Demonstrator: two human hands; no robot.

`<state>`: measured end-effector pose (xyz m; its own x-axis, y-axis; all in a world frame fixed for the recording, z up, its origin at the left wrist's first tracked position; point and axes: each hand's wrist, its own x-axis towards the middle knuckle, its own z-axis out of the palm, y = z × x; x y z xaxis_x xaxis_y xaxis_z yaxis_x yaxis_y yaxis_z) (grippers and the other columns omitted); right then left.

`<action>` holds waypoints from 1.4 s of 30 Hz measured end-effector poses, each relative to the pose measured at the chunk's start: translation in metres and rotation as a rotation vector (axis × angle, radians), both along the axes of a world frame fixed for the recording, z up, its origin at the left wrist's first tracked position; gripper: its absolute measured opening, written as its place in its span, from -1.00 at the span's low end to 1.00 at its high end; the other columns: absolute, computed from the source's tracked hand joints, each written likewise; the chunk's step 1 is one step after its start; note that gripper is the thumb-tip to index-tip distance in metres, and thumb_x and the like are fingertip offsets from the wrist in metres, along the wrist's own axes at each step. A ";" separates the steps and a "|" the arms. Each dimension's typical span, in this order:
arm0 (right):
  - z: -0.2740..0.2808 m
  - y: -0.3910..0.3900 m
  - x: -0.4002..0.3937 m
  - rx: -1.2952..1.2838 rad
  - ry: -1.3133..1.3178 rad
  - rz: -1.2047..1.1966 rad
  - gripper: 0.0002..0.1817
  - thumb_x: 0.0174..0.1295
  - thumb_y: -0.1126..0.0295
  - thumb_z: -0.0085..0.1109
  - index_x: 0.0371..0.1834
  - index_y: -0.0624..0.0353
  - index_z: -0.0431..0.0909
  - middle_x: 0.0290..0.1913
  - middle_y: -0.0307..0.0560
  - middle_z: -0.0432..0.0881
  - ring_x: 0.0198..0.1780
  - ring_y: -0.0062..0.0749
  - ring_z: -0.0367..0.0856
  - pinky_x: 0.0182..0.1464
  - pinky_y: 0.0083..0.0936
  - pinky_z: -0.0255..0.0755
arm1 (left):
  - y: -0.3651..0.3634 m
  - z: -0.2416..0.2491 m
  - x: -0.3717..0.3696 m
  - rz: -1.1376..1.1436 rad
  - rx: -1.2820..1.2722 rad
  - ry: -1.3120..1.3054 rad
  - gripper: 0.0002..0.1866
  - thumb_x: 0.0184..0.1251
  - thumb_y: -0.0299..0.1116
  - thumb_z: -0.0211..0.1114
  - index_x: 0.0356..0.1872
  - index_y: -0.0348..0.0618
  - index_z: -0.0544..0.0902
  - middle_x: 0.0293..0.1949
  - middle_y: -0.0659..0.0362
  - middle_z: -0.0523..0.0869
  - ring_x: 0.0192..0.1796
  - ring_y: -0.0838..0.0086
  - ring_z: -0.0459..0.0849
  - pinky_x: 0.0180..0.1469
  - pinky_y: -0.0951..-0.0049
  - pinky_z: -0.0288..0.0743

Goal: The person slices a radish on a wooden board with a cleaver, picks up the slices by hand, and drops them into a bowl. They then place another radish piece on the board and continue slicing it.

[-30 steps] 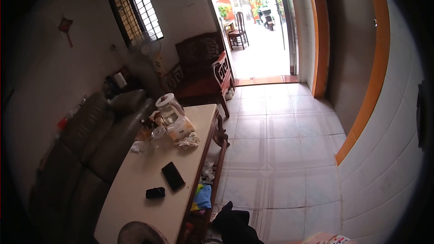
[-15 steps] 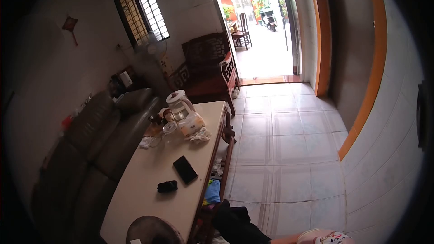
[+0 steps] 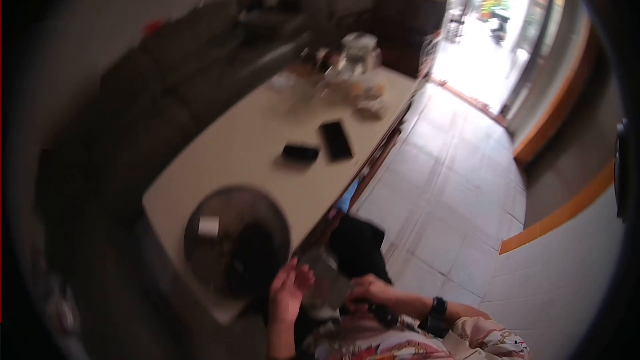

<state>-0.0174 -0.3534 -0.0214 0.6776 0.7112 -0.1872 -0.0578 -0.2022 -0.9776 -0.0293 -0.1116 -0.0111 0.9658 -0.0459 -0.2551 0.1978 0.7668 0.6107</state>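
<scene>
My right hand (image 3: 370,291) is closed around the dark handle of what looks like a cleaver (image 3: 325,281), its broad grey blade pointing left over my lap. Beside the blade, my left hand (image 3: 290,287) is raised with its fingers apart, holding nothing. It is close to the edge of a round dark tray (image 3: 197,263) on the near end of the table. In the tray lie a black bulky thing (image 3: 257,260), blurred, and a small white square piece (image 3: 208,227).
On the long pale table (image 3: 260,153) lie a black phone (image 3: 335,140) and a small black case (image 3: 300,153). Farther back are a glass kettle (image 3: 360,53) and a tissue pack (image 3: 368,97). A dark sofa (image 3: 167,107) runs along the left, with tiled floor (image 3: 427,193) on the right.
My view has swung down and left, so the table appears farther up and right. Both hands and the cleaver have come into view, and more of the round tray shows.
</scene>
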 end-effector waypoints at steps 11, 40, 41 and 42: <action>0.052 0.005 -0.005 0.113 0.480 -0.375 -0.85 0.24 0.42 0.04 -0.36 0.32 0.48 -0.56 -0.13 0.56 -0.67 -0.68 0.38 -0.63 -0.69 0.27 | 0.031 0.017 -0.008 0.217 0.125 -0.120 -0.66 0.41 -0.42 0.08 0.17 -0.24 0.47 -0.29 0.11 0.69 -0.22 0.45 0.65 0.05 0.31 0.54; 0.075 0.007 -0.010 0.148 0.433 -0.322 -0.89 0.23 0.47 0.03 -0.37 0.30 0.49 -0.55 -0.20 0.56 -0.65 -0.72 0.38 -0.60 -0.73 0.25 | -0.007 0.011 -0.020 0.061 0.695 0.040 -0.61 0.20 -0.62 0.26 0.08 -0.36 0.47 -0.23 0.11 0.67 -0.19 0.61 0.61 -0.16 0.62 0.56; 0.074 0.006 -0.011 0.148 0.405 -0.324 -0.88 0.24 0.47 0.03 -0.37 0.30 0.49 -0.56 -0.20 0.56 -0.65 -0.72 0.38 -0.60 -0.73 0.24 | -0.004 0.008 -0.021 0.086 0.753 0.013 -0.63 0.21 -0.62 0.24 0.07 -0.36 0.49 -0.22 0.11 0.67 -0.20 0.61 0.61 -0.16 0.62 0.55; 0.074 0.005 -0.011 0.147 0.410 -0.326 -0.88 0.24 0.47 0.03 -0.37 0.30 0.49 -0.56 -0.20 0.56 -0.65 -0.72 0.38 -0.60 -0.73 0.24 | -0.002 0.007 -0.020 0.111 0.812 -0.016 -0.65 0.22 -0.62 0.23 0.05 -0.36 0.50 -0.20 0.12 0.67 -0.20 0.61 0.62 -0.16 0.62 0.54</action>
<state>-0.0287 -0.3483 0.0528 0.7597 0.5149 -0.3972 -0.4773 0.0267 -0.8783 -0.0492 -0.1140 -0.0044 0.9578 0.2428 -0.1536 0.1330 0.0990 0.9862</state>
